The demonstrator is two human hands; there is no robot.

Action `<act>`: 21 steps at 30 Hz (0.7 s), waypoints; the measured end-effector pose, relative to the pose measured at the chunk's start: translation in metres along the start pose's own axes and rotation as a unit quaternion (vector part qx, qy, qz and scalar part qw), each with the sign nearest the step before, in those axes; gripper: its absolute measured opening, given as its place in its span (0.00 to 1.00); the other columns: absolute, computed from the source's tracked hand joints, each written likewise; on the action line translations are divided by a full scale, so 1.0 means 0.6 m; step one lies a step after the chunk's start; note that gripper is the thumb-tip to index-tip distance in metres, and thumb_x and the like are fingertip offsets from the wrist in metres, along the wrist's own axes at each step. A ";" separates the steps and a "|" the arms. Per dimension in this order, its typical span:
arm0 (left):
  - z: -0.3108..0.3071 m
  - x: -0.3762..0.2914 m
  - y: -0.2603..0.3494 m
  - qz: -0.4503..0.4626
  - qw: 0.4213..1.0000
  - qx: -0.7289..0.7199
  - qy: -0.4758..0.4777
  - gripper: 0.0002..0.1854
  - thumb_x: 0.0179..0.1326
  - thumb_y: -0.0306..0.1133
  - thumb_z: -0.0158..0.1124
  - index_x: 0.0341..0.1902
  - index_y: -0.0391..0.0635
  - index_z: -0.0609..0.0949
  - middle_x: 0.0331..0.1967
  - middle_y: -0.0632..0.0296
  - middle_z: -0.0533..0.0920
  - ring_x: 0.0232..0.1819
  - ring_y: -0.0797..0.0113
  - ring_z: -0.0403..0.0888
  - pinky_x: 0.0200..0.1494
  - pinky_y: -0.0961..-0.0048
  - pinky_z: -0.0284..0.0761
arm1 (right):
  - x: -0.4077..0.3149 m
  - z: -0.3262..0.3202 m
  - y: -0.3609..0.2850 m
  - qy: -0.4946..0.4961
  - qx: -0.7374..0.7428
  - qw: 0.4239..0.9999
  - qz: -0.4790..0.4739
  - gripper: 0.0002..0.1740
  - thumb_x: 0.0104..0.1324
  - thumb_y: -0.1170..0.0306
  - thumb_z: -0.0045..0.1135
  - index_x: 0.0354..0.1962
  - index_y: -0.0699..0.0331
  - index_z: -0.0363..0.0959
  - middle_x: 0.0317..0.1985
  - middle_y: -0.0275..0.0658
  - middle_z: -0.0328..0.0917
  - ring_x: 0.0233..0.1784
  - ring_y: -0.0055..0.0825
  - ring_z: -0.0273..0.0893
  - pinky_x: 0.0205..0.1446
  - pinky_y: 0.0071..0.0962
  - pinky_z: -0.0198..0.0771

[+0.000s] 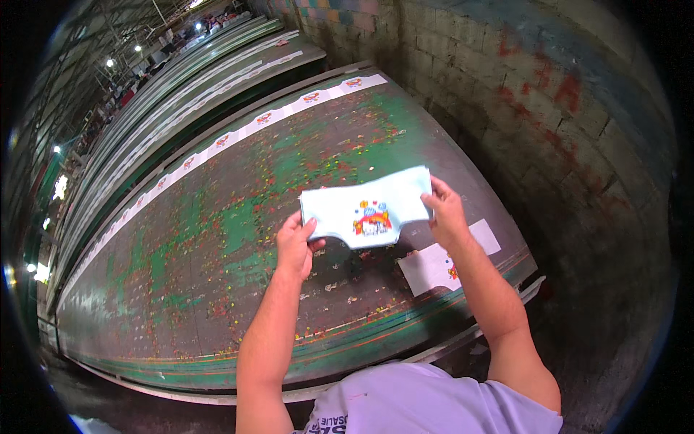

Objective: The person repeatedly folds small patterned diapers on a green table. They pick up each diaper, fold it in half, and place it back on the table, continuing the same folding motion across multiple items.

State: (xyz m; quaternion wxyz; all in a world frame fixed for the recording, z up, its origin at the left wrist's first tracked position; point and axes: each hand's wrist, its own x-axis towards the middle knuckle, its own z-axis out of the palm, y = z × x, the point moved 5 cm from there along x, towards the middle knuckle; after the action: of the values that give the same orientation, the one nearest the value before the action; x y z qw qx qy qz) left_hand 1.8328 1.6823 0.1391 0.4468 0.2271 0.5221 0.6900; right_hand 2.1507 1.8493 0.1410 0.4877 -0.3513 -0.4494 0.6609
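Observation:
Between my two hands, above the long printing table, hangs a pale cut fabric panel, perhaps several layers thick. It carries a colourful cartoon print with a rainbow and flowers, and has curved cut-outs along its lower edge. My left hand pinches its left end, thumb on top. The right end is gripped by my right hand. Below my right forearm, a similar printed panel lies flat near the table's front right corner, its print partly hidden by the arm.
A row of printed white panels runs along the table's far edge. More long tables stand beyond it, bearing pale strips. A block wall rises past the table's right end. Paint residue in green, red and yellow covers the tabletop.

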 end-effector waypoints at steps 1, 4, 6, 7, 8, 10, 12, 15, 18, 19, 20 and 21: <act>-0.006 0.019 0.000 0.004 0.999 0.017 0.033 0.21 0.76 0.27 0.68 0.70 0.41 0.80 0.50 0.61 0.89 0.44 0.70 0.89 0.34 0.73 0.87 | 0.028 0.001 -0.005 -0.001 -0.004 1.000 -0.020 0.33 0.71 0.81 0.60 0.74 0.71 0.70 0.61 0.43 0.83 0.58 0.27 0.84 0.60 0.30 0.82; -0.038 0.060 -0.023 0.041 0.984 0.140 0.104 0.31 0.73 0.25 0.70 0.78 0.42 0.74 0.59 0.54 0.87 0.56 0.61 0.88 0.50 0.63 0.90 | 0.066 -0.035 0.010 0.043 -0.140 0.988 -0.044 0.34 0.71 0.79 0.62 0.74 0.68 0.71 0.59 0.43 0.85 0.54 0.26 0.84 0.55 0.31 0.82; -0.067 0.044 -0.036 0.167 0.885 0.419 0.119 0.34 0.71 0.28 0.72 0.79 0.42 0.73 0.65 0.49 0.85 0.63 0.51 0.84 0.64 0.52 0.82 | 0.070 -0.085 0.022 0.071 -0.283 0.954 -0.069 0.31 0.69 0.78 0.63 0.71 0.66 0.76 0.57 0.45 0.86 0.50 0.28 0.86 0.53 0.34 0.84; -0.082 0.027 -0.049 0.194 0.804 0.549 0.124 0.36 0.69 0.29 0.74 0.79 0.42 0.72 0.67 0.47 0.83 0.67 0.46 0.81 0.70 0.47 0.78 | 0.065 -0.115 0.020 0.072 -0.333 0.934 -0.104 0.29 0.69 0.79 0.63 0.68 0.65 0.79 0.56 0.45 0.87 0.49 0.31 0.87 0.53 0.35 0.84; -0.102 0.004 -0.064 0.188 0.793 0.573 0.087 0.39 0.69 0.37 0.75 0.81 0.44 0.71 0.78 0.43 0.73 0.80 0.38 0.67 0.83 0.39 0.58 | 0.056 -0.145 0.014 0.072 -0.382 0.911 -0.139 0.26 0.68 0.79 0.64 0.64 0.64 0.81 0.54 0.46 0.88 0.49 0.33 0.88 0.52 0.35 0.84; -0.131 -0.043 -0.087 0.182 0.683 0.704 0.073 0.39 0.72 0.43 0.72 0.82 0.45 0.71 0.83 0.43 0.67 0.84 0.38 0.61 0.84 0.38 0.55 | 0.035 -0.203 0.002 0.082 -0.492 0.855 -0.141 0.20 0.68 0.78 0.64 0.57 0.64 0.85 0.51 0.47 0.88 0.49 0.38 0.89 0.53 0.38 0.84; -0.152 -0.072 -0.094 0.170 0.627 0.758 0.059 0.39 0.74 0.48 0.69 0.83 0.46 0.71 0.86 0.44 0.63 0.87 0.39 0.57 0.85 0.37 0.52 | 0.006 -0.260 -0.024 0.102 -0.608 0.784 -0.078 0.13 0.68 0.74 0.66 0.49 0.64 0.88 0.48 0.49 0.89 0.49 0.45 0.89 0.53 0.42 0.84; -0.168 -0.085 -0.090 0.158 0.636 0.754 0.040 0.39 0.75 0.52 0.67 0.83 0.48 0.71 0.87 0.46 0.62 0.88 0.39 0.54 0.86 0.36 0.50 | -0.029 -0.313 -0.048 0.114 -0.755 0.646 0.022 0.11 0.70 0.66 0.68 0.42 0.64 0.90 0.47 0.51 0.88 0.52 0.51 0.88 0.56 0.49 0.83; -0.163 -0.080 -0.088 0.175 0.635 0.750 0.058 0.38 0.74 0.51 0.69 0.82 0.49 0.72 0.86 0.49 0.64 0.87 0.39 0.57 0.85 0.37 0.51 | -0.054 -0.324 -0.051 0.157 -0.783 0.601 0.037 0.16 0.69 0.57 0.71 0.40 0.63 0.90 0.47 0.50 0.89 0.53 0.53 0.88 0.56 0.53 0.83; -0.160 -0.080 -0.089 0.181 0.641 0.744 0.056 0.38 0.74 0.51 0.69 0.82 0.49 0.73 0.86 0.49 0.65 0.87 0.39 0.57 0.85 0.38 0.51 | -0.057 -0.318 -0.047 0.154 -0.784 0.601 0.023 0.15 0.68 0.58 0.72 0.38 0.63 0.89 0.45 0.50 0.89 0.52 0.54 0.88 0.56 0.53 0.82; -0.160 -0.076 -0.086 0.188 0.645 0.738 0.058 0.37 0.73 0.51 0.70 0.81 0.49 0.74 0.85 0.48 0.66 0.87 0.39 0.57 0.85 0.38 0.51 | -0.060 -0.310 -0.037 0.144 -0.789 0.596 0.031 0.16 0.67 0.57 0.72 0.38 0.63 0.89 0.45 0.50 0.89 0.52 0.54 0.88 0.56 0.53 0.82; -0.162 -0.073 -0.081 0.189 0.649 0.734 0.065 0.37 0.73 0.51 0.70 0.80 0.49 0.75 0.85 0.48 0.67 0.86 0.39 0.58 0.85 0.38 0.51 | -0.061 -0.300 -0.027 0.134 -0.793 0.594 0.028 0.16 0.67 0.57 0.73 0.38 0.63 0.89 0.45 0.50 0.89 0.52 0.54 0.88 0.56 0.53 0.82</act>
State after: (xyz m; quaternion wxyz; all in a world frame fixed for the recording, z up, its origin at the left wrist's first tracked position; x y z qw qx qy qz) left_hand 1.7975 1.5976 0.0666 -0.0415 0.5291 0.8316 0.1634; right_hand 2.3289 1.8614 0.0944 0.0530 -0.6964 -0.7157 0.0025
